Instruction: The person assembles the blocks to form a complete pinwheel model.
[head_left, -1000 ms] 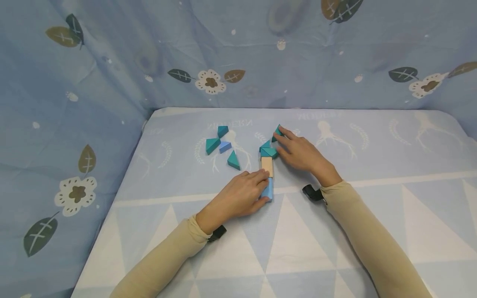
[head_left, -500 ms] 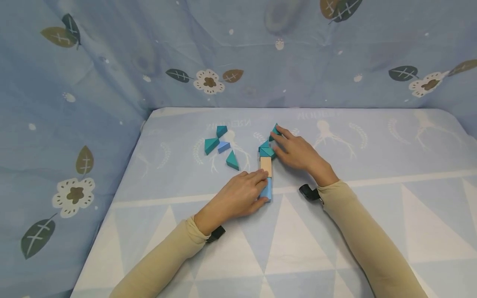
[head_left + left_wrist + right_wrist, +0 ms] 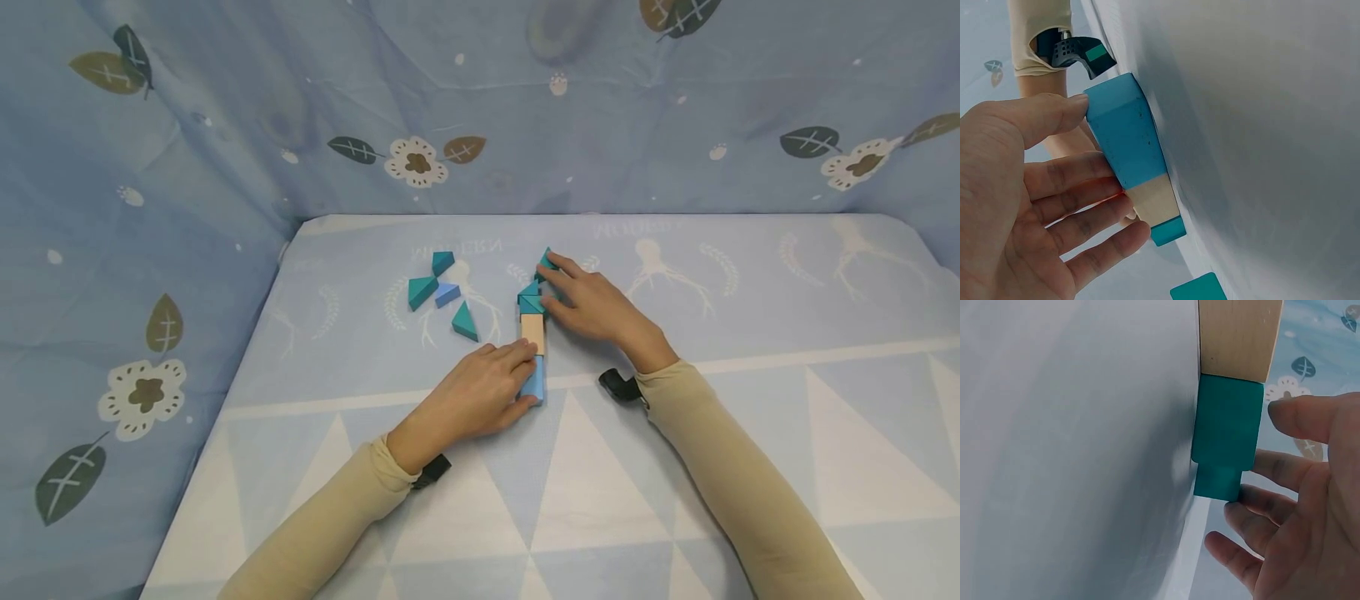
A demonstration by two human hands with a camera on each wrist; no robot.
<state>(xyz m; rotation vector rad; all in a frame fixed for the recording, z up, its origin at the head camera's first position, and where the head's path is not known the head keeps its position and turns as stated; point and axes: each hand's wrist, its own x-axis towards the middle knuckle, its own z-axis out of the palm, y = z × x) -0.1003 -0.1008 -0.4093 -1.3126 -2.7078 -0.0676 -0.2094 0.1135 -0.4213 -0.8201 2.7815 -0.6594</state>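
Note:
My left hand (image 3: 480,392) rests on a light blue block (image 3: 536,388) and the natural wood block (image 3: 532,327) joined end to end with it. In the left wrist view its thumb touches one end of the blue block (image 3: 1125,134), the other fingers extended along the row. Beyond the wood lie teal triangular blocks (image 3: 531,305), placed against its far end. My right hand (image 3: 592,302) touches a further teal triangle (image 3: 546,259) with its fingertips, the thumb beside the lower teal pieces. Those fingers are loosely bent in the right wrist view, by the teal block (image 3: 1229,422).
Left of the row lie loose triangular blocks: a dark teal one (image 3: 442,262), a green one (image 3: 422,292), a periwinkle one (image 3: 447,294) and another green one (image 3: 465,322). A patterned cloth (image 3: 600,492) covers the table; a blue curtain (image 3: 247,108) hangs behind.
The right hand has slid slightly left with the far teal triangle, nearer the row, and its thumb has come over the lower teal pieces. The left hand stays on the blocks.

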